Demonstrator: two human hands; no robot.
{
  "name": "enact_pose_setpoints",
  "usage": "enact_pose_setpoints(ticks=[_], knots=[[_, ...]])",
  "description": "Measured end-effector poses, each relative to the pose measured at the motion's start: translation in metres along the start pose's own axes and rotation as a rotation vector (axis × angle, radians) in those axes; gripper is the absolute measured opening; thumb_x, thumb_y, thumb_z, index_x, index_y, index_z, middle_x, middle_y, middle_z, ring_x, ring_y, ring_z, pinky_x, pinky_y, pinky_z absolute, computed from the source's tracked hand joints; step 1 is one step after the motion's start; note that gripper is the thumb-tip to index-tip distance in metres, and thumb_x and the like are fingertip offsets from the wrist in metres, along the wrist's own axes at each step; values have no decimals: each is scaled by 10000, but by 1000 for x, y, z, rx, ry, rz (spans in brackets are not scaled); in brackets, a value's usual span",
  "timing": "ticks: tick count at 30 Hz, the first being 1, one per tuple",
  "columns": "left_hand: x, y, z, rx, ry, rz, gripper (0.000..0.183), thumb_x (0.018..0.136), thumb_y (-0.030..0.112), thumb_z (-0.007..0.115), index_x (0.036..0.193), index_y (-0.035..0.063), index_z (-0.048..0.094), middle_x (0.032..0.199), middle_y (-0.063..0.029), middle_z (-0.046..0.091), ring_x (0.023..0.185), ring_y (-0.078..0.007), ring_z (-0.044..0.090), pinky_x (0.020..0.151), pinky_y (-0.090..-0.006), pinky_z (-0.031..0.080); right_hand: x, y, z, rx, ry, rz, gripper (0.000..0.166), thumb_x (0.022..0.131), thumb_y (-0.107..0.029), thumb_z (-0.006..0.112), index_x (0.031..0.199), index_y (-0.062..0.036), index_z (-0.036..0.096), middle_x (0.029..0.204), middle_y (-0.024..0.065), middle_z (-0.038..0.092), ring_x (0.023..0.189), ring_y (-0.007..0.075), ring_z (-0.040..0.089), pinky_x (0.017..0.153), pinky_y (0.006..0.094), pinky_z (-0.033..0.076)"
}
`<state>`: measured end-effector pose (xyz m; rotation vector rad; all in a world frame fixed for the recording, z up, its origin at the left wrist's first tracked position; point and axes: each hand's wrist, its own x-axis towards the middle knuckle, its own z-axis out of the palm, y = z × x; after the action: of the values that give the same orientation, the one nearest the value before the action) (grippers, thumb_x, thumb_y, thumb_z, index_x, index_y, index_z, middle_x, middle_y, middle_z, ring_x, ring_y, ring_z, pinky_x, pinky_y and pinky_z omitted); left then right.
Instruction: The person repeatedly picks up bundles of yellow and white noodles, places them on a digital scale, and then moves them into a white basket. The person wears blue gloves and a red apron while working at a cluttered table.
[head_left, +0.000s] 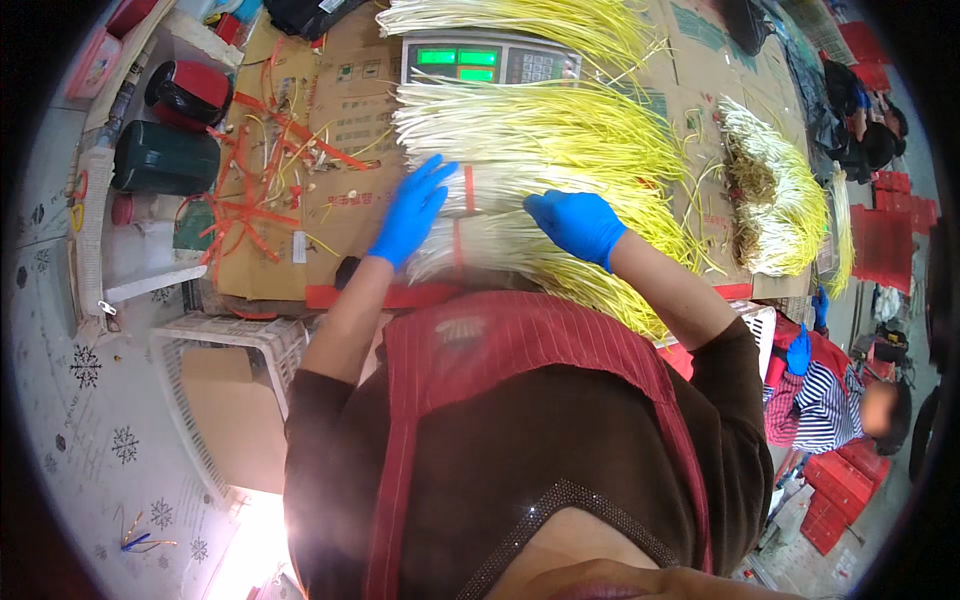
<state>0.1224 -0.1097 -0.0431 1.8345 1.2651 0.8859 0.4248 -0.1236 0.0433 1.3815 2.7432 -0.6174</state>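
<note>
Two bundles of white-and-yellow chives, each with a red band, lie side by side before me. My left hand (416, 210), in a blue glove, is at the white ends of the farther banded bundle (491, 184), fingers stretched and slightly apart. Over the stalks of the same bundle is my gloved right hand (581, 225), fingers curled; whether they grip any stalks is hidden. Nearest my apron sits the other banded bundle (480, 236). Beyond both, a wide heap of loose chives (525, 124) lies in front of a digital scale (540, 66) with lit green displays.
More chives (517, 19) lie across the scale. Red strips (251, 206) litter the cardboard (337, 97) at left. A rooted chive pile (780, 195) lies at right. Beside the table stand a dark green container (166, 157) and a plastic crate (225, 326). A gloved co-worker (825, 405) is at far right.
</note>
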Motion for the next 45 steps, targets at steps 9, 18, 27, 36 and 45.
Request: enact_pose_setpoints(ticks=[9,18,27,36,45], knots=[[4,-29,3,-35,-115,-26,372,1040,182,549,1403,137,613,1487,-139,528,1402,-299,460,1182,-408,345,20,-3,-12,-170,-88,-42,146,948,-144,530,1051,-86,616,859,176,698,720,379,706,593,495,552],[12,-27,3,-44,-115,-44,359,1035,189,562,1385,153,631,1453,-139,559,1374,-308,484,1164,-415,374,58,-17,5,-181,-170,62,145,927,-100,536,990,-74,664,897,189,717,802,375,722,664,483,571],[-18,0,-2,-241,43,-152,467,1018,93,568,1480,114,509,1534,-124,444,1403,-262,444,1148,-389,392,-7,-44,-65,-28,-169,-102,135,937,-161,535,989,-94,639,869,174,700,753,372,712,624,485,562],[-61,-5,12,-165,106,-174,421,1050,143,501,1465,70,501,1474,-163,493,1368,-294,466,1162,-404,349,35,-65,6,-48,-362,-19,177,912,-176,590,1049,-79,646,956,196,727,870,394,724,747,504,577],[-59,14,1,131,244,-85,343,957,156,658,1295,100,646,1240,-144,615,1175,-340,567,1028,-430,442,-31,-31,-77,90,-206,22,223,1017,-286,523,1043,-135,685,935,216,707,860,425,683,744,489,561]])
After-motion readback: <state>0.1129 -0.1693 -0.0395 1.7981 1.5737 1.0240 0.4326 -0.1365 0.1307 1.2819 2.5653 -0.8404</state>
